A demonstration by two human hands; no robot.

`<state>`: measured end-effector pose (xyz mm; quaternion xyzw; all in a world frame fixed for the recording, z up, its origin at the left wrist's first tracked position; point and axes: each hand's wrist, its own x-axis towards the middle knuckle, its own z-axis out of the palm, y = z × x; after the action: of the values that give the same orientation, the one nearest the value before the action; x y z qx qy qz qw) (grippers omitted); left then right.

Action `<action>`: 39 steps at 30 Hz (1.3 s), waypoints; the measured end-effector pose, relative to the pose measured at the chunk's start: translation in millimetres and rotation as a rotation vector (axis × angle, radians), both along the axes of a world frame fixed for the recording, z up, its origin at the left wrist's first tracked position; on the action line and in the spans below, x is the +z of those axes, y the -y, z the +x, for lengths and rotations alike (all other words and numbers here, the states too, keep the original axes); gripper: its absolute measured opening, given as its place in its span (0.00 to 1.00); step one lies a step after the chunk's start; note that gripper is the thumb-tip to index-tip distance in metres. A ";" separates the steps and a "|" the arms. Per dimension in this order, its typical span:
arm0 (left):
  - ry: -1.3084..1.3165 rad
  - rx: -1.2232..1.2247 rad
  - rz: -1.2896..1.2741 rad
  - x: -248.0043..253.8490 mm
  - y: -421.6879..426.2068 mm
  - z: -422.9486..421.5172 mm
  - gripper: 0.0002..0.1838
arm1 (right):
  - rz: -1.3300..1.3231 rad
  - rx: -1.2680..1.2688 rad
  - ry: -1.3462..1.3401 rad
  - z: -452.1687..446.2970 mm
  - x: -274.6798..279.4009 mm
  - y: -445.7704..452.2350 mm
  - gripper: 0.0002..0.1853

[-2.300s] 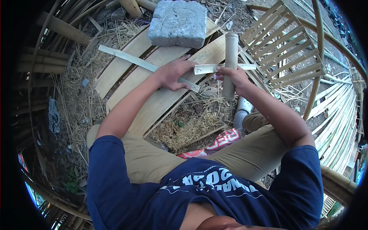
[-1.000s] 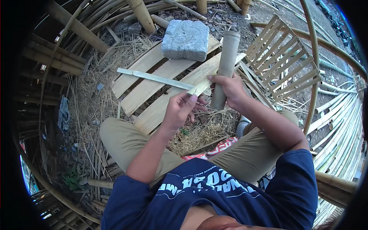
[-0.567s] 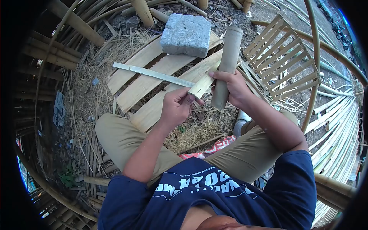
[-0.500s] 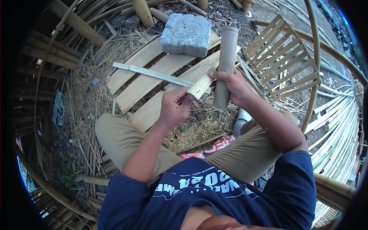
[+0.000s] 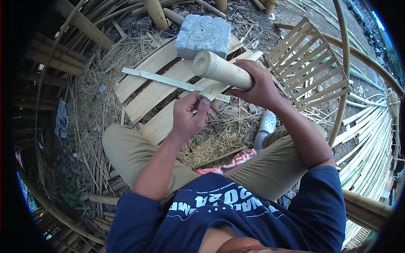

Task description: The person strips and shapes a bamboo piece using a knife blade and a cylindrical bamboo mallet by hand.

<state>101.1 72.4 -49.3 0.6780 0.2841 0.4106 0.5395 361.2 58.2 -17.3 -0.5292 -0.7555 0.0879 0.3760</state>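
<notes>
On the left, a thin strip (image 5: pixel 158 78) lies slantwise across the wide boards (image 5: pixel 154 95), its right end reaching just past the left hand (image 5: pixel 187 116). That hand's grip is closed on the near end of a short bamboo piece (image 5: pixel 213 89), thumb on top and fingers underneath. The piece slants away from the grip, up and to the right in view, crossing over the strip and running toward the right hand.

Above the piece in view is a bamboo tube (image 5: pixel 223 71), its long axis running from the right hand up and leftward, with its round end toward the camera, near a stone block (image 5: pixel 203 36). The right hand (image 5: pixel 261 86) is clenched around the tube's right end; the tube extends leftward from that grip. The right hand is nearer the piece's far end, but whether they touch cannot be told. Farther right stands a slatted frame (image 5: pixel 314 67).
</notes>
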 end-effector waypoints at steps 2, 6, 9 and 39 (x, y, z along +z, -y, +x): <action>-0.011 -0.027 -0.010 -2.2 0.2 0.7 0.19 | 0.022 -0.017 -0.007 -3.8 -14.7 -1.4 0.33; -0.027 0.022 0.162 -8.0 0.4 3.2 0.19 | 0.042 -0.062 -0.024 -8.8 -17.3 -1.5 0.30; 0.002 0.112 0.352 -9.7 -2.3 4.7 0.18 | 0.109 -0.030 -0.045 -9.8 -7.8 -3.5 0.30; -0.457 0.237 0.767 25.6 -46.6 -39.8 0.18 | 0.054 0.024 0.018 -38.8 -10.3 -34.6 0.25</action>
<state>61.2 119.0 -23.7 0.8645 0.2990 0.3851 0.1226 322.5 92.8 -27.5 -0.5105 -0.7672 0.0673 0.3823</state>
